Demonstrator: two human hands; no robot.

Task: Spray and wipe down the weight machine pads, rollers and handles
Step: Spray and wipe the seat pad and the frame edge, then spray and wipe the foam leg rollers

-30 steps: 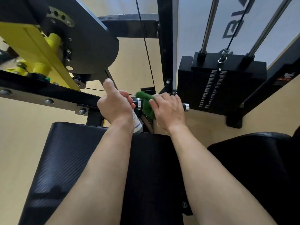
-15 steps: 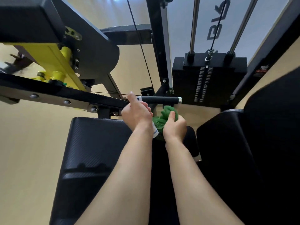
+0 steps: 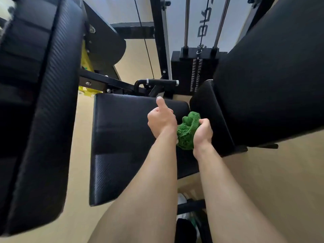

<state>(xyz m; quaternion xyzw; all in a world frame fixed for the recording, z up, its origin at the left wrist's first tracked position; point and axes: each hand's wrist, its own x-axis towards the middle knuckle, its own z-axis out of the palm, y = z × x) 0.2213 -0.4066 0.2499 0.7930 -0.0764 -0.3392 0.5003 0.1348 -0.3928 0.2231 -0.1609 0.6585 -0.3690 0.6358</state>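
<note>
Head view: both hands drawn back from handle [image 3: 161, 82] to seat pad [image 3: 122, 137] far-right corner. Right hand [image 3: 203, 132] grips green cloth [image 3: 188, 130], bunched; left hand [image 3: 162, 120] fisted, thumb up, contents I cannot tell. I judge handle done, pads next.

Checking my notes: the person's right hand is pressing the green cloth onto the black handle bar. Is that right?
No. The head view shows the right hand gripping the green cloth well short of the black handle bar, not pressing it on; cloth and bar are apart.
</note>
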